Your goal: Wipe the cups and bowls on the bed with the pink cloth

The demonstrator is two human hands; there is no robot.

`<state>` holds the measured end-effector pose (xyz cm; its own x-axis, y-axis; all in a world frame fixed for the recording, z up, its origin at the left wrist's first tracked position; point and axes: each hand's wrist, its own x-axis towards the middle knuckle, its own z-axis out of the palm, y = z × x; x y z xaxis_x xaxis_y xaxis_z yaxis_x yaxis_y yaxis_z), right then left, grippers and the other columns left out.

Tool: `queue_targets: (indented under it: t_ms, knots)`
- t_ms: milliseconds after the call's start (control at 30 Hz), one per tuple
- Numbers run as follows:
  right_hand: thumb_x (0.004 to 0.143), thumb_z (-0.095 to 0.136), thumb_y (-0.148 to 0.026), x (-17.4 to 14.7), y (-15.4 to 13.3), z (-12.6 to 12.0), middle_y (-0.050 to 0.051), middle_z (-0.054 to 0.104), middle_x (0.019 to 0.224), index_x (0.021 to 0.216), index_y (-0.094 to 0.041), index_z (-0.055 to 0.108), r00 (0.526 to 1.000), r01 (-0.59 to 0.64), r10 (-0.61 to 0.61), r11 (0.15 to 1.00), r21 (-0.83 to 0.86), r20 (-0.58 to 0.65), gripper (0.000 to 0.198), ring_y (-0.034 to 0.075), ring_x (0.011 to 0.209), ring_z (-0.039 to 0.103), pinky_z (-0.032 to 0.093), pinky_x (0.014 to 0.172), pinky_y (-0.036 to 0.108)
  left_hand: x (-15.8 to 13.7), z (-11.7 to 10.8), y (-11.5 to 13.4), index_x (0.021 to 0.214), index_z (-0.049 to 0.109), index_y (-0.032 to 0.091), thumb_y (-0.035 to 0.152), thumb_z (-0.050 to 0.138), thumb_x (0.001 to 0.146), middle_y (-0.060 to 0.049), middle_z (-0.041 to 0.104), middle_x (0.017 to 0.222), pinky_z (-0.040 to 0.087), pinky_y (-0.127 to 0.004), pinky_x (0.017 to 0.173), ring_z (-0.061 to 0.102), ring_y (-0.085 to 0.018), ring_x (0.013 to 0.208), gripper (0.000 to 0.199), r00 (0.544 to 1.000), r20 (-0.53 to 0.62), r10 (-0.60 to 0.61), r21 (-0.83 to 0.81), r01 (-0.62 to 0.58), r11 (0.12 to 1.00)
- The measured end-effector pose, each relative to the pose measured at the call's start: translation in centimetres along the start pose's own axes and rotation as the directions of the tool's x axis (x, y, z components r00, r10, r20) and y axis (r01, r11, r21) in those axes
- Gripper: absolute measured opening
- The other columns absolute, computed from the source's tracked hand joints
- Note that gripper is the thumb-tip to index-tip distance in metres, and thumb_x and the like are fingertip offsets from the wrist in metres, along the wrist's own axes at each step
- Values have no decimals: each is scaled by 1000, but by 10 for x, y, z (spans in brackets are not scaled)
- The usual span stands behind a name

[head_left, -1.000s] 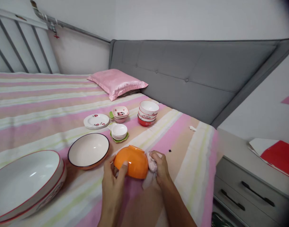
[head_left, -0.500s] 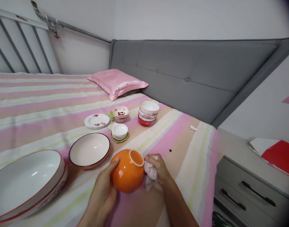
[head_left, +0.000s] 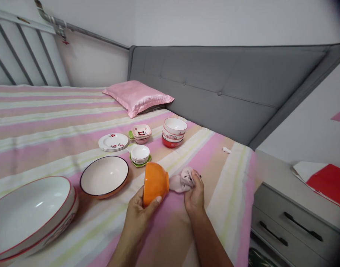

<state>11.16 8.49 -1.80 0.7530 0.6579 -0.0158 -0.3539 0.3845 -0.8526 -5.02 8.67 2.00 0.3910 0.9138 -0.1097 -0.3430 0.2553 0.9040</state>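
Holding orange bowl [head_left: 155, 182], inside hidden; cloth [head_left: 181, 181] partly covered.

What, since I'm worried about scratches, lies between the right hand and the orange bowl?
A crumpled cloth, held in the right hand, reaches towards the foot of the orange bowl in the head view; whether they touch is unclear.
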Motion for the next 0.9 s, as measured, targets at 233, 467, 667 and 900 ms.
queue_targets:
  t_ms: [233, 467, 667, 900]
  knots:
    - [78, 59, -22, -57, -20, 25, 9, 52, 120, 107, -23, 57, 690, 712, -535, 624, -324, 487, 29, 25, 115, 50, 40, 99, 45, 3, -6, -24, 94, 67, 14, 24, 66, 73, -5, 69, 84, 49, -26, 66, 61, -20, 76, 24, 985, 142, 98, 260, -132, 956]
    - [74, 62, -25, -72, -23, 52, 11, 44, 134, 107, -23, 64, 642, 760, -284, 358, -542, 712, 34, 32, 129, 34, 27, 108, 54, 4, -10, -23, 78, 68, 15, 19, 64, 68, -5, 68, 75, 48, -25, 64, 59, -20, 74, 11, 984, 19, 175, 299, -173, 939]
    - [70, 66, -27, -32, -33, 75, 9, 60, 108, 97, -23, 69, 796, 546, -76, 519, -657, 601, 27, 25, 105, 54, 42, 93, 38, 5, -6, -19, 88, 68, 15, 23, 68, 70, -4, 66, 76, 48, -26, 67, 58, -21, 72, 19, 987, 134, 84, 179, -108, 978]
    - [62, 70, -29, 20, -28, 85, -2, 64, 66, 73, -16, 68, 759, -65, 415, 815, -576, 501, 17, 13, 63, 56, 41, 62, 22, 5, -5, -19, 77, 67, 16, 39, 71, 69, -4, 61, 75, 46, -26, 68, 54, -21, 72, 25, 982, 122, 143, 164, -162, 973]
